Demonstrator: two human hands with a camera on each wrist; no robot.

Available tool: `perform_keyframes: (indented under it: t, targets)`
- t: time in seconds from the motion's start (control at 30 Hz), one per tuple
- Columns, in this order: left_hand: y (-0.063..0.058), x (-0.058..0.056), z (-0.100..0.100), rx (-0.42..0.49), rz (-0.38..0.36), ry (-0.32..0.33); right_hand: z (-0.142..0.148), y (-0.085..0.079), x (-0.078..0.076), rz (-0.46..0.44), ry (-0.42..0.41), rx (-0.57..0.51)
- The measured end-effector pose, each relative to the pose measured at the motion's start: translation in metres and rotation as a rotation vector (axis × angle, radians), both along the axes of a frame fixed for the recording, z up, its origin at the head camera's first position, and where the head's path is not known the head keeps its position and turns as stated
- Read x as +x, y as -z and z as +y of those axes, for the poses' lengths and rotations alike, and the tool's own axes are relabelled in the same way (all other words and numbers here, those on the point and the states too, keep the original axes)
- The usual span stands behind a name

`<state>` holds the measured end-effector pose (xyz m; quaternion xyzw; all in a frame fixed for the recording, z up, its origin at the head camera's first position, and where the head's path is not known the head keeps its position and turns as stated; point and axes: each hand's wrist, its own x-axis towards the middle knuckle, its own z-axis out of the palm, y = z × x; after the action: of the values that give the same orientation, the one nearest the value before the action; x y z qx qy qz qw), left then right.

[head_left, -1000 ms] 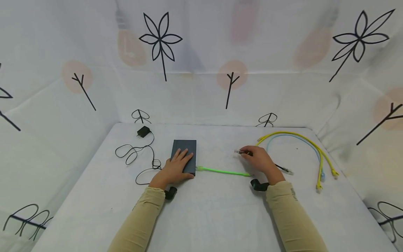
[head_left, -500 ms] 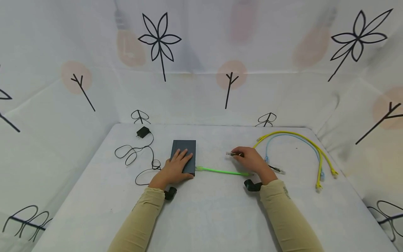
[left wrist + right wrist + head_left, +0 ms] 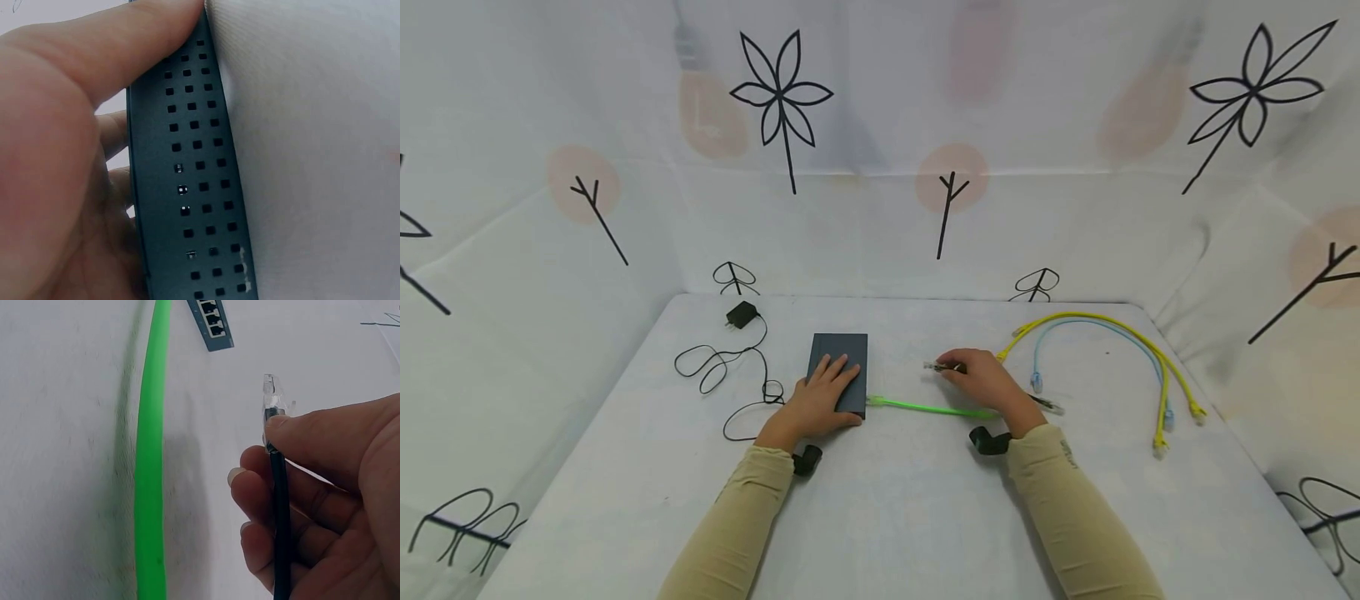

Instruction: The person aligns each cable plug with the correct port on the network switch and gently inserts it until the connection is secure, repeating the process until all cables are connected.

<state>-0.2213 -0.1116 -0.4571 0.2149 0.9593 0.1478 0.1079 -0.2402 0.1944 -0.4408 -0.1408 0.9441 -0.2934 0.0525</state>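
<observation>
A dark blue-grey network switch (image 3: 841, 347) lies on the white table. My left hand (image 3: 817, 402) rests on it, fingers spread over the top and thumb against its vented side (image 3: 194, 150). A bright green network cable (image 3: 932, 409) runs from the switch's right side toward my right wrist. Between thumb and fingers, my right hand (image 3: 981, 379) pinches a short black network cable (image 3: 282, 519) just behind its clear plug (image 3: 270, 392). That plug points at the switch and stays apart from it. Several ports (image 3: 213, 319) show on the switch in the right wrist view.
Yellow network cables (image 3: 1165, 367) and a light blue one (image 3: 1112, 327) curve across the table's right side. At the left lie a black power adapter (image 3: 742, 314) and its loosely looped cord (image 3: 718, 357). Patterned white cloth walls surround the table.
My right hand has moved left toward the switch, carrying the black network cable. The left hand and the switch have stayed in place.
</observation>
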Motion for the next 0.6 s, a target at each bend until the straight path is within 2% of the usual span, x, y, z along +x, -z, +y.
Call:
perform_keyframes:
  t: [0.6]
  targets:
    - [0.0, -0.001, 0.0, -0.004, -0.003, -0.003, -0.028, -0.001, -0.004, -0.011, -0.006, -0.011]
